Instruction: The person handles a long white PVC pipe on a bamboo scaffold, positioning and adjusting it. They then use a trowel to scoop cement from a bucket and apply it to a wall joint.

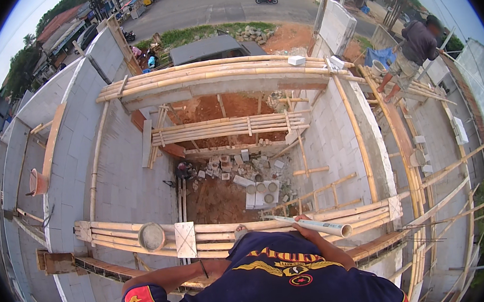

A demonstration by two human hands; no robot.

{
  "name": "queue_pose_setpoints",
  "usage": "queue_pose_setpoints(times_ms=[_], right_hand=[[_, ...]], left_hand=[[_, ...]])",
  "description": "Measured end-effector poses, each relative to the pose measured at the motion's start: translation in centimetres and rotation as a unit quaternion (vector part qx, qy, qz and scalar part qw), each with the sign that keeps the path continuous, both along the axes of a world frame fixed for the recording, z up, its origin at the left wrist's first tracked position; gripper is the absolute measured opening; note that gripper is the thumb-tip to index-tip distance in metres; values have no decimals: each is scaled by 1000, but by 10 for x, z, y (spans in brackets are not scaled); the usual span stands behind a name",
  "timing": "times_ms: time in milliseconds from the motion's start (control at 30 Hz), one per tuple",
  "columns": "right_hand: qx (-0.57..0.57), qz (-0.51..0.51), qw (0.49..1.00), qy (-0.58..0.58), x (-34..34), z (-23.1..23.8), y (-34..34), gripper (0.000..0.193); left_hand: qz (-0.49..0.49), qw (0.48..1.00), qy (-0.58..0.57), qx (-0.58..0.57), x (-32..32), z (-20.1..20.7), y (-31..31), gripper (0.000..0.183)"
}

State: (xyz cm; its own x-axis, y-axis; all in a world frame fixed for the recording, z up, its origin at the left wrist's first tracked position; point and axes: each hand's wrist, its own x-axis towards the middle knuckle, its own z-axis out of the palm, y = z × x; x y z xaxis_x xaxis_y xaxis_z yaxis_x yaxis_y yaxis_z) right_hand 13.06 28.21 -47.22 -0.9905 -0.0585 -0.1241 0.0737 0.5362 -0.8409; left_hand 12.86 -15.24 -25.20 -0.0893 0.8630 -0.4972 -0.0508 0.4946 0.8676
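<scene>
My right hand [305, 226] is closed around a pale grey plastic pipe [326, 227], its open round end pointing right and its narrow end pointing left. The pipe lies across in front of my dark blue shirt, above a row of bamboo poles [254, 224]. My left forearm crosses at the lower left, with a dark band at the wrist. Only a little of my left hand [219, 266] shows at the shirt's edge, its fingers hidden. On the bamboo to the left stand a bucket of grey mortar [151, 237] and a pale square board [185, 240].
Far below, rubble, blocks and several round buckets [259, 188] lie on reddish soil [212, 202]. More bamboo poles [228, 127] span between pale block walls [121, 156]. Another person [417, 49] stands on scaffolding at the upper right. An orange bucket [37, 183] sits at left.
</scene>
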Motion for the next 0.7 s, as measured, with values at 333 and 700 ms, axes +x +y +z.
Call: queue_pose_setpoints(times_ms=[333, 700], right_hand=[[-45, -29, 996, -69, -22, 38, -5, 21], [-65, -40, 996, -40, -22, 11, -3, 21]], left_hand=[[-6, 1000, -6, 5, -12, 1, -3, 63], [-11, 1000, -6, 5, -14, 1, -6, 65]])
